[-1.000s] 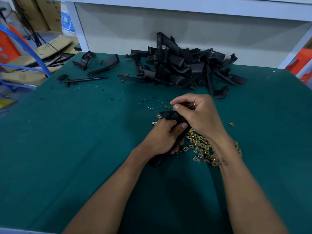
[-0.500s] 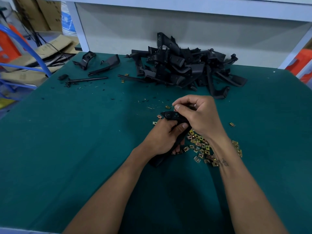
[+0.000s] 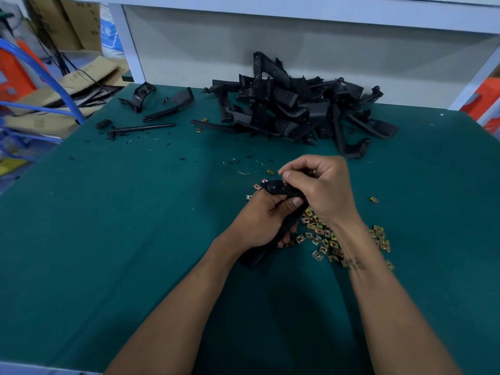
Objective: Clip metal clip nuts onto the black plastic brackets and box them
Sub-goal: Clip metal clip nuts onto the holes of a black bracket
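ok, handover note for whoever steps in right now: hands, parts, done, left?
Left hand: wrapped around one black bracket, holding it just above the green table.
Right hand: fingertips pinched at the bracket's upper end; whether a clip nut is in the pinch cannot be seen.
Loose clip nuts: scattered on the table under the right wrist.
Bracket pile: at the table's far edge, a few strays to its left.
Done: no finished bracket or box in view.
Left: clip this one, then the pile, then box.
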A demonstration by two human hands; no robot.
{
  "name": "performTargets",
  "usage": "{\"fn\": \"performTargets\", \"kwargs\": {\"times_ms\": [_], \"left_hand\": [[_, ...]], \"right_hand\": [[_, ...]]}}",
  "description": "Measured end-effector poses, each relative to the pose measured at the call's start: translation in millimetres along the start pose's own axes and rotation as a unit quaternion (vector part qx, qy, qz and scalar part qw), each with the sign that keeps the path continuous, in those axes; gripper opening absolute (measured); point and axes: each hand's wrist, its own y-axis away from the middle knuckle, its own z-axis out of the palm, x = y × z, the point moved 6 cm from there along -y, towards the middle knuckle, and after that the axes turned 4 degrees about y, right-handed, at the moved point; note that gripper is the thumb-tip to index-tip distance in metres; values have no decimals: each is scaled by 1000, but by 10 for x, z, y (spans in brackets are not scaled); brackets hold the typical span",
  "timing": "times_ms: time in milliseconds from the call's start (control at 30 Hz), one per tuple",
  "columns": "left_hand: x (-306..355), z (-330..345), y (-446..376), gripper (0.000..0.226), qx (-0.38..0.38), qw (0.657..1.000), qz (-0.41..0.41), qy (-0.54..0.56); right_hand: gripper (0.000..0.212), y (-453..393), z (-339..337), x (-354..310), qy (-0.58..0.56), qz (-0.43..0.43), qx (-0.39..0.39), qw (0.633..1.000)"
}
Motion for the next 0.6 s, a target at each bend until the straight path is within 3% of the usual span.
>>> {"fn": "performTargets", "kwargs": {"times_ms": [167, 333, 600], "left_hand": [[10, 13, 15, 32, 0, 1000, 0, 20], [81, 9, 31, 33, 4, 999, 7, 38], [8, -3, 53, 32, -2, 999, -17, 49]], "right_hand": [[13, 17, 27, -12, 28, -27, 22, 999], [18, 124, 67, -104, 33, -125, 72, 989], [38, 14, 90, -97, -22, -31, -39, 998]]}}
